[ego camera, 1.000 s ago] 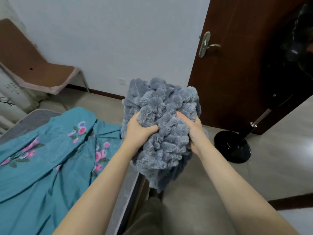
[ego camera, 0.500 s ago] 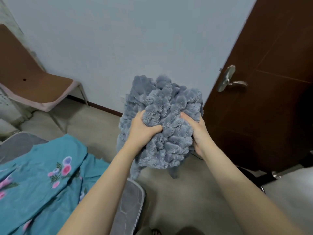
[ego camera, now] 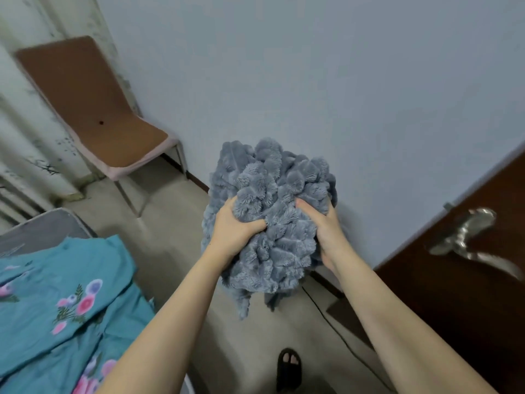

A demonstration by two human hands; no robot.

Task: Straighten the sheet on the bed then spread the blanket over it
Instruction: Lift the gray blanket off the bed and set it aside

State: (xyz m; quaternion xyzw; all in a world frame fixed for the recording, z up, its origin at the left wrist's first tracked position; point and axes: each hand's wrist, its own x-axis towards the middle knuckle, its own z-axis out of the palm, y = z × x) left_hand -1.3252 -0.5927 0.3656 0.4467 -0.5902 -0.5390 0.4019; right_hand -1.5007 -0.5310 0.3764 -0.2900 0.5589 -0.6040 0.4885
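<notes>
A fluffy grey-blue blanket (ego camera: 272, 206) hangs bunched in the air above the floor, in front of the wall. My left hand (ego camera: 234, 231) grips its left side with fingers dug into the pile. My right hand (ego camera: 326, 231) grips its right side the same way. The teal flowered sheet (ego camera: 65, 302) lies rumpled and creased on the bed at the lower left, leaving the grey mattress corner (ego camera: 45, 228) bare.
A brown chair (ego camera: 108, 129) stands by the wall at the back left, beside a patterned curtain (ego camera: 25, 132). A dark wooden door (ego camera: 466, 280) with a metal handle (ego camera: 468, 237) is at the right. A cable (ego camera: 335, 328) runs along the floor. My foot in a sandal (ego camera: 289, 368) is below.
The view has swung left and tilted, so the door sits farther right and the chair shows fully. Both hands keep the same grip on the bunched blanket.
</notes>
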